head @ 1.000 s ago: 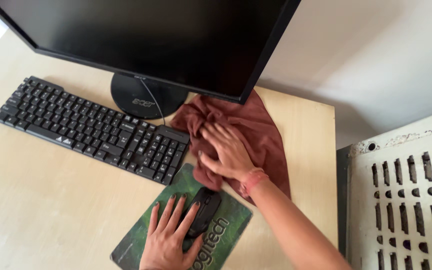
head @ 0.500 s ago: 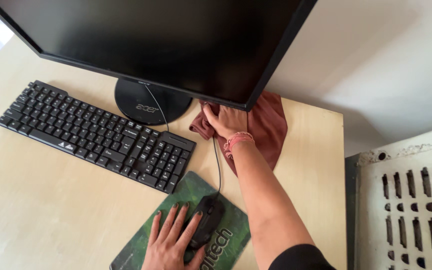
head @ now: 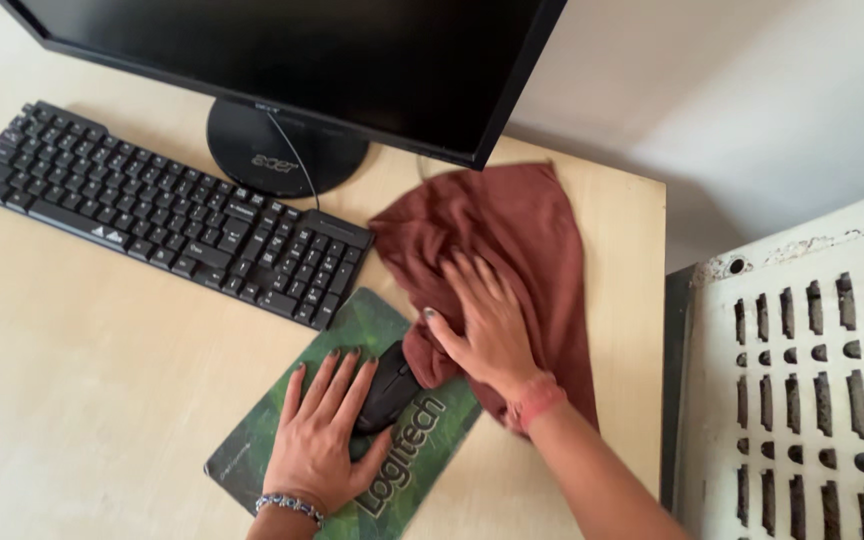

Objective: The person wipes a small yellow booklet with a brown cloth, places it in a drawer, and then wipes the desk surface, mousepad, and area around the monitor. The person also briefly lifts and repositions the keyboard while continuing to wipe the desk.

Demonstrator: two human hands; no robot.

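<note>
Spread fingers (head: 472, 285) of the right hand (head: 487, 330) press flat on a brown cloth (head: 512, 225) lying on the desk (head: 72, 340) beyond the mouse. The left hand (head: 322, 435), fingers spread, rests on a green pad (head: 252, 440), touching the mouse (head: 389, 385); a keyboard (head: 162, 215) and monitor (head: 352, 60) lie farther out.

A dark, blank monitor screen (head: 302, 60) stands behind the keyboard (head: 167, 215).

Cloth (head: 522, 230) lies right of keyboard (head: 167, 215), behind mouse pad (head: 252, 450)
</note>
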